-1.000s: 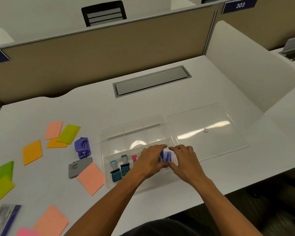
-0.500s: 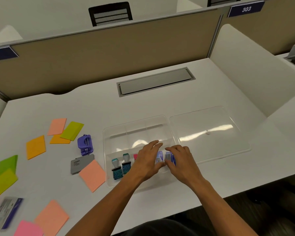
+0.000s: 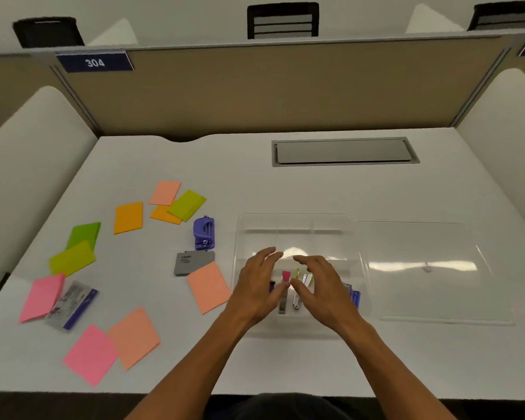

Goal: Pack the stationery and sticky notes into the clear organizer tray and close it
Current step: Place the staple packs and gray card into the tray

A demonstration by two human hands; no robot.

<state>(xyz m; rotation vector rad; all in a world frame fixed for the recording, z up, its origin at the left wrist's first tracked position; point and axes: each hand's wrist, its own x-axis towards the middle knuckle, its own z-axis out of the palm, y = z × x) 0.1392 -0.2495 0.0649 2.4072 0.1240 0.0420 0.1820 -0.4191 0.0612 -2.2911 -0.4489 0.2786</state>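
Note:
The clear organizer tray (image 3: 294, 225) lies open on the white desk, its lid (image 3: 425, 268) flat to the right. My left hand (image 3: 256, 286) and my right hand (image 3: 322, 289) hover over the tray's near compartments, fingers spread, holding nothing. Between them show a pink-tipped item (image 3: 285, 275) and a white clip-like item (image 3: 305, 281); blue staple boxes (image 3: 353, 294) sit at the tray's right end. Left of the tray lie a purple hole punch (image 3: 204, 233), a grey box (image 3: 191, 262) and several sticky notes, one salmon (image 3: 209, 286).
More sticky notes, such as an orange one (image 3: 128, 217), a green one (image 3: 84, 236) and a pink one (image 3: 42, 297), spread over the desk's left half, with a packet (image 3: 73, 304) beside the pink one. A grey cable hatch (image 3: 343, 151) sits at the back. Partition walls enclose the desk.
Both hands have let go of the blue boxes and opened, shifting left over the tray. The camera view has swung left.

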